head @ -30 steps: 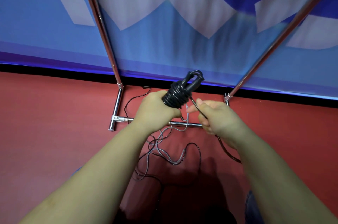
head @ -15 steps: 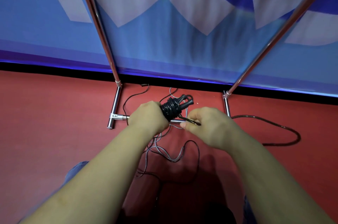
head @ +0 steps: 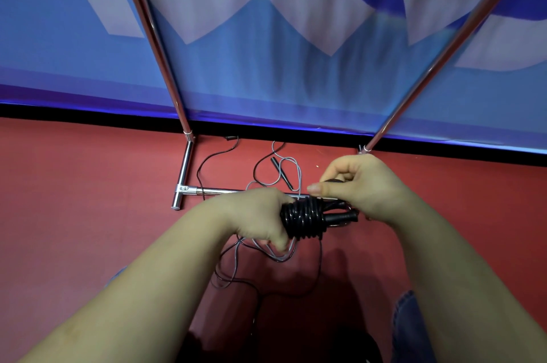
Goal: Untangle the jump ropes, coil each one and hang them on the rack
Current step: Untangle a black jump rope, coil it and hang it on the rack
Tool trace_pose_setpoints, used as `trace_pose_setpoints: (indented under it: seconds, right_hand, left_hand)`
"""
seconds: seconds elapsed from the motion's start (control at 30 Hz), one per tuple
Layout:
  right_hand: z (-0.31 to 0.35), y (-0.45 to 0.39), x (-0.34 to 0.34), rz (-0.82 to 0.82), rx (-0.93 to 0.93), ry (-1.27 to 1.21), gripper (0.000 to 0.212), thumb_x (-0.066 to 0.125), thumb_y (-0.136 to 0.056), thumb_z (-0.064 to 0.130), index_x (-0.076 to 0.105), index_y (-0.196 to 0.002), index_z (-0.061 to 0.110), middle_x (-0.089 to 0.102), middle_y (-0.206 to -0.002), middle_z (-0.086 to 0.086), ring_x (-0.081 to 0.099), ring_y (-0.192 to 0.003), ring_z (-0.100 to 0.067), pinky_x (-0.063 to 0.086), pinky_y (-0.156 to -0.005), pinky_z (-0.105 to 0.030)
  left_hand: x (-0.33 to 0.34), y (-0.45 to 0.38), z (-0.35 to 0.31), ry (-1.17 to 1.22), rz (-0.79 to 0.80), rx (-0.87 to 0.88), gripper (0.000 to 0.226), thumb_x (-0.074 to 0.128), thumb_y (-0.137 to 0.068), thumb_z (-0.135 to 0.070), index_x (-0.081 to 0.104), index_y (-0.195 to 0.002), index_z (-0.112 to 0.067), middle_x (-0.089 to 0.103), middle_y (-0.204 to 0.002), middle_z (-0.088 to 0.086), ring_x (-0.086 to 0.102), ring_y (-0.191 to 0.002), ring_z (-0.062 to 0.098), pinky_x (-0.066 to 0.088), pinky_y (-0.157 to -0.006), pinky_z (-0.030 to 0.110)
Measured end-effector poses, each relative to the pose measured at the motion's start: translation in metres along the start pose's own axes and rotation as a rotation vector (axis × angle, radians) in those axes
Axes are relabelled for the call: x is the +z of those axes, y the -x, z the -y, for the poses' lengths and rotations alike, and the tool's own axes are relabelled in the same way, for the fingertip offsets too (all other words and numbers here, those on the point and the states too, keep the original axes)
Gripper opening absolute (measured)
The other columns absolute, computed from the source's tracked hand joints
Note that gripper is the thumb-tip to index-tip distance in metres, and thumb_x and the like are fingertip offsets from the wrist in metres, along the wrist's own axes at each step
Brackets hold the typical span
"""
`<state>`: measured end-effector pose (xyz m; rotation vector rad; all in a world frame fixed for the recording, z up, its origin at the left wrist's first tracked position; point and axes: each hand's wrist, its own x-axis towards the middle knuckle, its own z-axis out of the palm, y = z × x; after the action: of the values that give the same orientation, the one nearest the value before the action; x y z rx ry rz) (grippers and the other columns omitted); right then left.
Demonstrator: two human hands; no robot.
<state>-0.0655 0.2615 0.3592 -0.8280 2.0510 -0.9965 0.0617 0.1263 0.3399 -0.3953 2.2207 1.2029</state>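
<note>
Black coil sits clenched in the left hand, fist closed round its wraps, while the right hand, knuckles up, pinches the rope's end beside it, both above loose ropes on the red floor before the rack.

The coiled jump rope is glossy black, and so are its handles. On the floor, which is a flat brick red, lie loose ropes: one thin and black, another pale grey. The rack is shiny silver metal. Behind it hangs a banner of mid blue with broad white angular shapes and dark blue patches, edged below by a black strip. A bit of blue denim shows near the floor's near edge.
</note>
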Motion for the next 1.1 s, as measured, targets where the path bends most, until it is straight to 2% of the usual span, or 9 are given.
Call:
trace_pose_setpoints:
  seconds: [0.13, 0.2, 0.3, 0.4, 0.5, 0.6, 0.87, 1.0, 1.1]
  right_hand:
    - [0.003, 0.002, -0.007, 0.059, 0.074, -0.150, 0.028, 0.070, -0.065, 0.042, 0.063, -0.059, 0.015, 0.048, -0.048, 0.006, 0.040, -0.043, -0.004, 0.033, -0.047, -0.014]
    - [0.007, 0.004, -0.007, 0.130, 0.077, -0.355, 0.030, 0.062, -0.070, 0.042, 0.058, -0.059, 0.014, 0.053, -0.056, 0.000, 0.046, -0.050, -0.007, 0.040, -0.053, -0.017]
    - [0.012, 0.000, -0.001, 0.115, 0.043, -0.527, 0.038, 0.049, -0.090, 0.029, 0.042, -0.058, 0.012, 0.036, -0.050, 0.000, 0.032, -0.044, -0.008, 0.036, -0.046, -0.016]
    - [0.011, -0.006, 0.004, 0.091, 0.087, -0.595, 0.048, 0.042, -0.099, 0.017, 0.048, -0.051, 0.021, 0.031, -0.045, 0.006, 0.025, -0.038, -0.006, 0.029, -0.048, -0.024]
    - [0.014, -0.004, 0.004, 0.111, 0.119, -0.514, 0.031, 0.042, -0.099, 0.016, 0.062, -0.076, 0.021, 0.031, -0.046, 0.008, 0.030, -0.037, -0.005, 0.053, -0.057, -0.028]
    - [0.015, -0.002, 0.005, 0.102, 0.099, -0.421, 0.023, 0.041, -0.099, 0.014, 0.063, -0.098, 0.015, 0.030, -0.048, 0.008, 0.034, -0.038, -0.005, 0.056, -0.059, -0.026]
    - [0.010, -0.004, 0.022, 0.130, 0.159, -0.138, 0.015, 0.045, -0.098, 0.018, 0.059, -0.103, 0.019, 0.034, -0.058, 0.002, 0.033, -0.039, -0.005, 0.038, -0.042, -0.022]
    - [0.004, -0.004, 0.025, 0.172, 0.156, 0.208, 0.021, 0.056, -0.093, 0.030, 0.063, -0.085, 0.011, 0.039, -0.055, 0.002, 0.037, -0.049, -0.013, 0.035, -0.054, -0.027]
    - [0.011, 0.000, 0.026, 0.187, 0.100, 0.348, 0.021, 0.061, -0.089, 0.028, 0.066, -0.089, 0.007, 0.058, -0.067, -0.003, 0.052, -0.063, -0.020, 0.045, -0.067, -0.029]
  left_hand:
    - [-0.005, 0.007, -0.004, 0.087, 0.012, 0.082, 0.024, 0.077, -0.068, -0.001, 0.062, -0.087, -0.004, 0.053, -0.060, -0.007, 0.048, -0.056, 0.014, 0.039, -0.057, 0.022]
    - [-0.008, 0.011, -0.008, 0.212, 0.025, 0.133, 0.022, 0.075, -0.070, 0.004, 0.058, -0.081, 0.000, 0.052, -0.062, 0.005, 0.044, -0.052, 0.014, 0.037, -0.052, 0.020]
    - [-0.011, 0.013, -0.011, 0.397, -0.015, 0.169, 0.023, 0.073, -0.070, 0.008, 0.054, -0.082, 0.012, 0.046, -0.063, 0.016, 0.040, -0.043, 0.010, 0.030, -0.045, 0.019]
    - [-0.011, 0.008, -0.010, 0.528, -0.097, 0.159, 0.026, 0.071, -0.066, 0.012, 0.057, -0.065, -0.009, 0.043, -0.049, 0.006, 0.038, -0.038, 0.009, 0.025, -0.044, 0.021]
    - [-0.014, 0.007, -0.010, 0.648, -0.203, 0.116, 0.022, 0.067, -0.055, -0.001, 0.055, -0.057, -0.019, 0.043, -0.043, 0.002, 0.035, -0.037, 0.010, 0.021, -0.042, 0.019]
    - [-0.019, 0.004, -0.007, 0.675, -0.300, 0.046, 0.023, 0.069, -0.057, 0.000, 0.053, -0.065, -0.013, 0.043, -0.040, -0.002, 0.034, -0.037, 0.010, 0.018, -0.041, 0.018]
    - [-0.014, -0.013, 0.013, 0.538, -0.566, -0.166, 0.021, 0.069, -0.062, 0.004, 0.058, -0.064, -0.014, 0.050, -0.055, 0.002, 0.039, -0.048, 0.019, 0.031, -0.046, 0.019]
    - [-0.010, -0.021, 0.026, 0.332, -0.597, -0.299, 0.019, 0.073, -0.062, -0.007, 0.060, -0.070, -0.019, 0.057, -0.063, 0.004, 0.048, -0.055, 0.023, 0.040, -0.057, 0.026]
    - [-0.006, -0.022, 0.023, 0.137, -0.585, -0.371, 0.016, 0.068, -0.068, -0.013, 0.060, -0.079, -0.021, 0.059, -0.069, 0.001, 0.056, -0.067, 0.026, 0.043, -0.061, 0.026]
